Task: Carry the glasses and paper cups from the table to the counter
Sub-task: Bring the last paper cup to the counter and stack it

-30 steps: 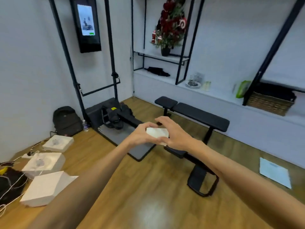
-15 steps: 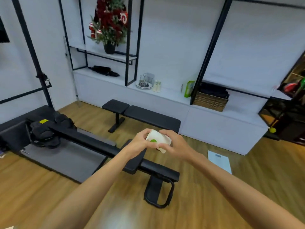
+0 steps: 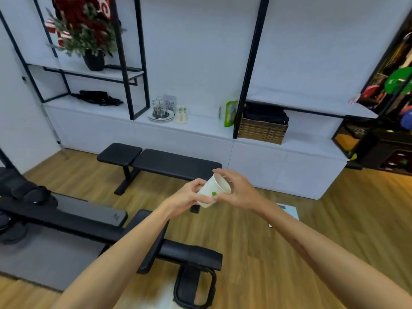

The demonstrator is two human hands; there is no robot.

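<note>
Open room: bare wood floor point(image 3: 334, 219) runs from the near right to the foot of the white counter point(image 3: 200, 128) along the far wall; black uprights point(image 3: 250, 63) rise from the counter's top.
Left hand point(image 3: 187, 198): fingers curled on the base end of a paper cup point(image 3: 213, 190), held in the air at centre, well short of the counter.
Cup: white with a green dot, tilted, mouth up and to the right.
Right hand point(image 3: 238, 190): fingertips pinch the cup at its rim end.
Since half a second ago: the counter sits larger and nearer the middle of view, the potted plant point(image 3: 84, 32) has slid to the far left, and the cup has turned from lying between the palms to showing its open rim.
On the counter: a rack of glasses point(image 3: 161, 110) on a plate, paper cups point(image 3: 181, 113) just right of it, a green packet point(image 3: 229, 113), then a wicker basket point(image 3: 263, 130).
In the way: a black bench point(image 3: 160, 162) stands between the hands and the counter; a second, nearer bench frame point(image 3: 111, 228) crosses under the left forearm; a white scale point(image 3: 287, 211) lies on the floor to the right.
</note>
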